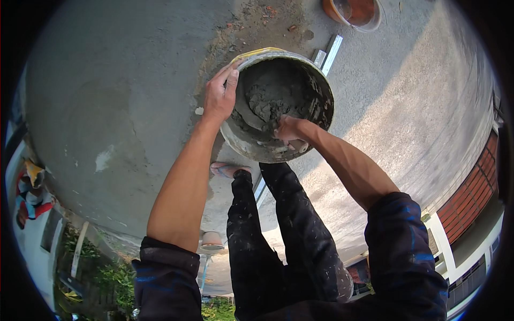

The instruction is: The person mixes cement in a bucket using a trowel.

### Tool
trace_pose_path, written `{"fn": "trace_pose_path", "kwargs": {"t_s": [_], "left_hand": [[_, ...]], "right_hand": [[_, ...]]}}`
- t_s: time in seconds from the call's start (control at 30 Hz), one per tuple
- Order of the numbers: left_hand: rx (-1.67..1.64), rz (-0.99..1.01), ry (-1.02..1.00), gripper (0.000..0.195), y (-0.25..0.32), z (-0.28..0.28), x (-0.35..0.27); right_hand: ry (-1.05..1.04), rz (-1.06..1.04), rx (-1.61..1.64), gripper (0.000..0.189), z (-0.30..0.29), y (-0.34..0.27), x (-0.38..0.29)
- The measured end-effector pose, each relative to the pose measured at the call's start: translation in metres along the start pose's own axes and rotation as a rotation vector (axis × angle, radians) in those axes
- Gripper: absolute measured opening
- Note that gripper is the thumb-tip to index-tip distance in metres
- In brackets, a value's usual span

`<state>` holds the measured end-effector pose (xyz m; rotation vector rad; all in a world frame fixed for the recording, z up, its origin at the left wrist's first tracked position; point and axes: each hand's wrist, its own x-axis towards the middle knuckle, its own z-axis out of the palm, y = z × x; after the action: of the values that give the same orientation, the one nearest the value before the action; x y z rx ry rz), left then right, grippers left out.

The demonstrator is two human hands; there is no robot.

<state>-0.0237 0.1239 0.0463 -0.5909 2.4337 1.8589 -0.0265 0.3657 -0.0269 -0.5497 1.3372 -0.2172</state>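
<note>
A round bucket (229, 138) with a mortar-smeared rim is in front of my legs, its mouth facing up at me. Wet grey mortar (265, 100) lies inside, heaped in lumps near the middle and smeared along the inner wall. My left hand (221, 94) grips the bucket's left rim, thumb along the edge. Inside the bucket, my right hand (291, 129) is closed around the handle (299, 145) of a hand tool, probably a trowel. The handle's pale end sticks out below my fist, while the blade is hidden by my hand and the mortar.
Metal straightedges (332, 54) lie on the floor beyond the bucket. An orange-brown tub (355, 14) stands at the far right, and a smaller bucket (212, 240) sits behind my feet. Brick crumbs (269, 12) litter the ground. Smooth grey cement (92, 100) spreads at left. A person (34, 192) is at the left edge.
</note>
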Motion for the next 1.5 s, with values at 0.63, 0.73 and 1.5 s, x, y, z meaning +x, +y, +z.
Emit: {"fn": "trace_pose_path", "kwargs": {"t_s": [0.63, 0.73, 1.5], "left_hand": [[0.077, -0.003, 0.014, 0.043, -0.016, -0.021, -0.014], [0.084, -0.010, 0.006, 0.043, -0.008, -0.019, -0.009], [0.082, 0.024, -0.007, 0.045, -0.007, 0.002, 0.005]], "right_hand": [[0.029, 0.129, 0.886, 0.019, 0.013, -0.077, -0.080], [0.231, 0.178, 1.113, 0.012, 0.001, -0.071, -0.114], [0.388, 0.379, 1.036, 0.032, -0.006, -0.052, -0.019]]}}
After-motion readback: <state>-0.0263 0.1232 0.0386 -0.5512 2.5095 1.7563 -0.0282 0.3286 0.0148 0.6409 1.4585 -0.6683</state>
